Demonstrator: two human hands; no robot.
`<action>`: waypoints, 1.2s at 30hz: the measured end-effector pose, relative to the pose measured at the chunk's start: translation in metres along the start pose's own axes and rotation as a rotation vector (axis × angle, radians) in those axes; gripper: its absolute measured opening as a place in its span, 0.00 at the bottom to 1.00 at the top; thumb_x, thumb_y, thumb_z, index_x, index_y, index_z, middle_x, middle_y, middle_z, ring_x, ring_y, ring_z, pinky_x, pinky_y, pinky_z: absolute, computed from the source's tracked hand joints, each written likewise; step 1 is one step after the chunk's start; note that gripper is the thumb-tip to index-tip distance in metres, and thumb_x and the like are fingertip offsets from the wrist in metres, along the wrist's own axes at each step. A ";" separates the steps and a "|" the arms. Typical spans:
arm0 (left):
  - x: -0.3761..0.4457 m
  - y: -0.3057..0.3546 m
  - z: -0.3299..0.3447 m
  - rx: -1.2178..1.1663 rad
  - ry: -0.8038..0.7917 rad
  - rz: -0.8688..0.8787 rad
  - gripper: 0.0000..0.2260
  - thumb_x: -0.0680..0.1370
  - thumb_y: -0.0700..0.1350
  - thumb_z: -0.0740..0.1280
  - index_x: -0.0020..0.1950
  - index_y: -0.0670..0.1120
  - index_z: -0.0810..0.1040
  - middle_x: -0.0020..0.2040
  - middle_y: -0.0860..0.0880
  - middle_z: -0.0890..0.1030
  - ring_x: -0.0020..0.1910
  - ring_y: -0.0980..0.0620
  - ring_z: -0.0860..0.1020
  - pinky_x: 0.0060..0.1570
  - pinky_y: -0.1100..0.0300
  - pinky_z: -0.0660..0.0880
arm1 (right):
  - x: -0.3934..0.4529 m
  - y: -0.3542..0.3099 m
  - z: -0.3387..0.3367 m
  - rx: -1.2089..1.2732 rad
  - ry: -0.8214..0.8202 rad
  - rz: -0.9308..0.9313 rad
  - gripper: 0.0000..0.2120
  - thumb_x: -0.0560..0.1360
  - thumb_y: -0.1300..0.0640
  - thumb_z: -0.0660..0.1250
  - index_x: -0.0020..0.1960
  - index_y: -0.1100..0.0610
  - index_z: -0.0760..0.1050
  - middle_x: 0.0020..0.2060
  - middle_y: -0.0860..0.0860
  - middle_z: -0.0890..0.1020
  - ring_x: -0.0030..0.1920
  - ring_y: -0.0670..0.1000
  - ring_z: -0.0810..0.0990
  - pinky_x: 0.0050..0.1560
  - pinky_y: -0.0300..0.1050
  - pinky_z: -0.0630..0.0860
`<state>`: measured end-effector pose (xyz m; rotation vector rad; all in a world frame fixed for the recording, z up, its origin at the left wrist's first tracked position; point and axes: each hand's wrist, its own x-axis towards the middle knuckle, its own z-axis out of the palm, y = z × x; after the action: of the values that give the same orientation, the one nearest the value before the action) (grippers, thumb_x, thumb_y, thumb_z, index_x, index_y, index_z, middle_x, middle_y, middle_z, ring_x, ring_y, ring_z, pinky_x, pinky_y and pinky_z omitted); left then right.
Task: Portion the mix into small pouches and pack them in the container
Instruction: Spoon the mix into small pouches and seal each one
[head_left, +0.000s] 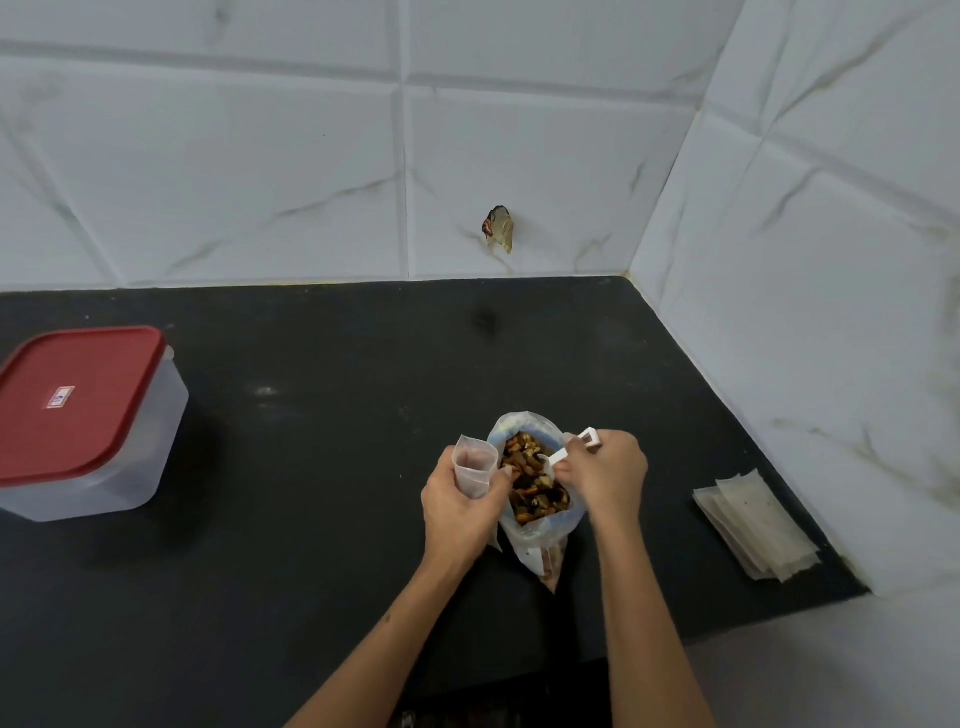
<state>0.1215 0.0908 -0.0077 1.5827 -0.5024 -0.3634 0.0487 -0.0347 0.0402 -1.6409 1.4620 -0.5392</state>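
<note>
A clear plastic bag (535, 540) of brown mix (530, 470) stands open on the black counter. My left hand (457, 512) grips a small empty pouch (474, 467) upright, mouth open, just left of the bag. My right hand (605, 475) holds a white plastic scoop (569, 451) whose tip dips into the mix. A square translucent container (130, 452) with a red lid (72, 400) shut on it sits at the far left.
A stack of flat empty pouches (753, 525) lies at the right, near the tiled side wall. The black counter (322, 415) runs back to the white tiled wall, where a small torn scrap (500, 227) sticks.
</note>
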 end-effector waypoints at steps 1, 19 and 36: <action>0.000 0.000 0.000 -0.001 -0.005 0.007 0.07 0.72 0.41 0.74 0.44 0.45 0.77 0.41 0.52 0.80 0.41 0.58 0.79 0.40 0.64 0.77 | -0.005 -0.002 0.005 -0.055 0.028 -0.070 0.05 0.76 0.59 0.67 0.42 0.59 0.77 0.36 0.54 0.83 0.38 0.51 0.84 0.42 0.46 0.81; 0.000 -0.002 -0.002 -0.019 -0.022 0.041 0.06 0.72 0.41 0.74 0.44 0.44 0.77 0.40 0.49 0.80 0.41 0.56 0.80 0.41 0.62 0.78 | -0.014 -0.002 0.000 0.247 0.029 0.130 0.06 0.76 0.62 0.67 0.40 0.58 0.76 0.31 0.55 0.83 0.32 0.49 0.85 0.44 0.49 0.83; -0.006 0.003 0.000 -0.066 -0.040 0.027 0.06 0.72 0.43 0.73 0.44 0.44 0.77 0.40 0.50 0.80 0.41 0.56 0.80 0.41 0.59 0.79 | -0.013 0.001 -0.008 0.507 -0.112 0.344 0.05 0.76 0.67 0.67 0.48 0.69 0.74 0.38 0.65 0.83 0.37 0.56 0.85 0.41 0.46 0.82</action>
<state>0.1163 0.0939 -0.0049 1.5055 -0.5372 -0.3881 0.0391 -0.0242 0.0462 -0.9854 1.3481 -0.5543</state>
